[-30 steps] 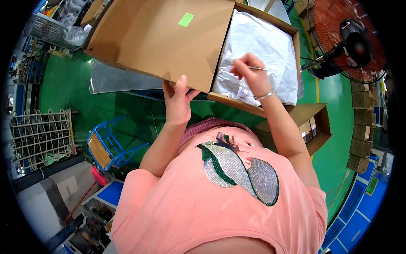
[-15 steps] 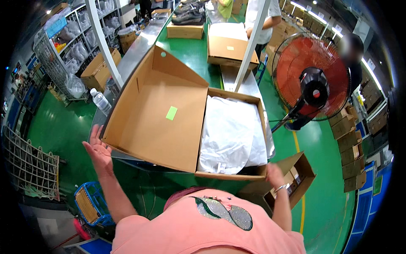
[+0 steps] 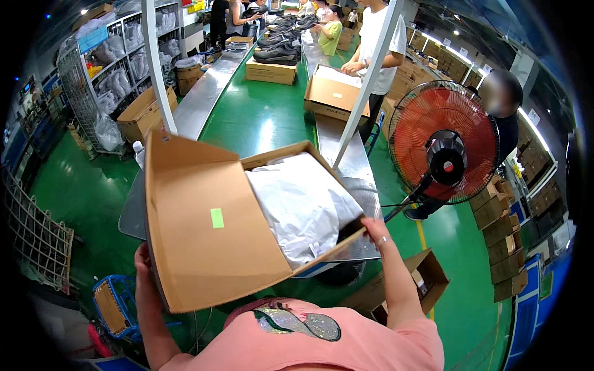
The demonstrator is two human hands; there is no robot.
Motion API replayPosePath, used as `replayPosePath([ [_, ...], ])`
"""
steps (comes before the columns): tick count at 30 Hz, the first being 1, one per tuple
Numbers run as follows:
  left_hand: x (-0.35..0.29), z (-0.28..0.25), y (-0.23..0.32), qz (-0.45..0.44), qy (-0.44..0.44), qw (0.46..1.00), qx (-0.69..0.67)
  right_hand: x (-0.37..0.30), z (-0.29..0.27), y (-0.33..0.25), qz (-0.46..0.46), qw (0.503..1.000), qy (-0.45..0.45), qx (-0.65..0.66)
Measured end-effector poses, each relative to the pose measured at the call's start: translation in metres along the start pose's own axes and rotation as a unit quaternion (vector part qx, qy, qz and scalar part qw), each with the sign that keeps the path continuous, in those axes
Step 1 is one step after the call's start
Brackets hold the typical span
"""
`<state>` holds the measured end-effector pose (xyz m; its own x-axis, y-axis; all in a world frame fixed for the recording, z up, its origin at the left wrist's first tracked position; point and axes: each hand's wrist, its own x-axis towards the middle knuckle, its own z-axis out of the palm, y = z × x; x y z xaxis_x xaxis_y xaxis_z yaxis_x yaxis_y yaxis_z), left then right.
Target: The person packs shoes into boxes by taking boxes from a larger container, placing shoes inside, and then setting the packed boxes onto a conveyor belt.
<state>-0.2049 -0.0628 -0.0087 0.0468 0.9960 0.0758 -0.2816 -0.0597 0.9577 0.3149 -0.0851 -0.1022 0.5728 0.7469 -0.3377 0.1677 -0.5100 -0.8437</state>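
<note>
An opened brown cardboard box [image 3: 302,149] lies turned at an angle on the near end of the bench. Its lid [image 3: 185,260], folded out to the left, carries a small green sticker [image 3: 216,218]. White wrapping paper [image 3: 297,198] fills the box and hides what it covers. My right hand [image 3: 375,229] grips the box's near right corner. At the lid's left outer edge my left hand [image 3: 143,260] holds on, with its fingertips partly hidden behind the cardboard.
A green conveyor belt [image 3: 247,123] runs away from me, with dark shoes [image 3: 276,53] and another box [image 3: 337,93] farther along. A large red fan [image 3: 445,139] stands at right. An open carton [image 3: 433,272] sits below right. A bottle [image 3: 138,151] is behind the lid. Several people work beyond.
The box has swung round, its lid moving nearer to me and its right side away. My left hand has gone from spread beside the lid to its outer edge; my right hand has moved forward.
</note>
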Motion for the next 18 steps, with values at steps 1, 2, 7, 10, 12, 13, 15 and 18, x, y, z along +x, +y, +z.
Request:
replayPosePath([
  [1, 0.0, 0.003, -0.007, -0.023, -0.017, 0.999, -0.027, 0.019, 0.006, -0.008, -0.011, 1.0, 0.004, -0.011],
  [2, -0.001, 0.004, -0.013, -0.044, -0.032, 0.997, -0.05, 0.036, 0.012, -0.02, -0.003, 1.0, 0.009, -0.002],
  [7, 0.001, 0.066, -0.046, -0.054, -0.04, 0.991, -0.118, 0.088, 0.048, -0.069, -0.038, 0.984, -0.087, 0.152],
  [10, 0.005, 0.107, -0.075, -0.184, 0.018, 0.98, -0.074, 0.079, 0.093, -0.092, -0.067, 0.978, -0.17, 0.103],
  [12, 0.014, 0.133, -0.095, -0.172, 0.007, 0.975, -0.138, 0.073, 0.1, -0.093, -0.021, 0.964, -0.243, 0.106],
  [13, 0.025, 0.139, -0.102, -0.18, -0.003, 0.972, -0.151, 0.068, 0.099, -0.087, -0.051, 0.962, -0.254, 0.086],
  [15, 0.059, 0.151, -0.115, -0.204, -0.069, 0.967, -0.138, 0.049, 0.097, -0.07, -0.113, 0.955, -0.27, 0.049],
  [18, 0.098, 0.179, -0.122, -0.243, -0.018, 0.963, -0.116, 0.002, 0.078, -0.042, -0.078, 0.971, -0.222, 0.053],
])
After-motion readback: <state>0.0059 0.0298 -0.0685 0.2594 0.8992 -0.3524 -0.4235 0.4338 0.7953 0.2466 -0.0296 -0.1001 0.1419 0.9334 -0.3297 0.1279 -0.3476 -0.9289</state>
